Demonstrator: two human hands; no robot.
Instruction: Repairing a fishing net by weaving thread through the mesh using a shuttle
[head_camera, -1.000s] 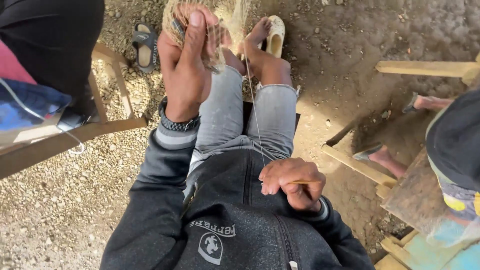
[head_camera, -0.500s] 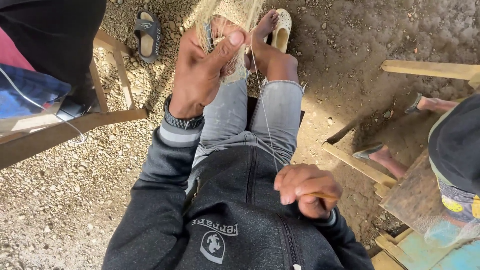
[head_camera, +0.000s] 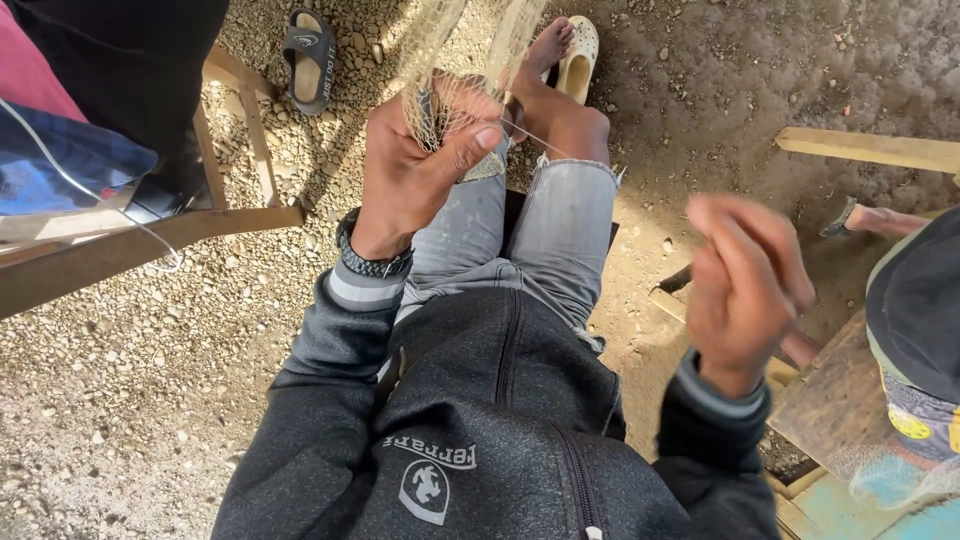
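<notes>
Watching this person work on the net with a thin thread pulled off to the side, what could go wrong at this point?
The thin pale thread looks taut between the left hand, which pinches the fine pale mesh net, and the raised, blurred right hand; a hard pull might snap it or cut into fingers. The mesh hangs near the bare foot and could perhaps snag the toes.

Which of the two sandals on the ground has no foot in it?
The dark slide sandal lying alone on the gravel, upper left beside the wooden frame. The cream-coloured one has the person's bare foot resting in it.
</notes>
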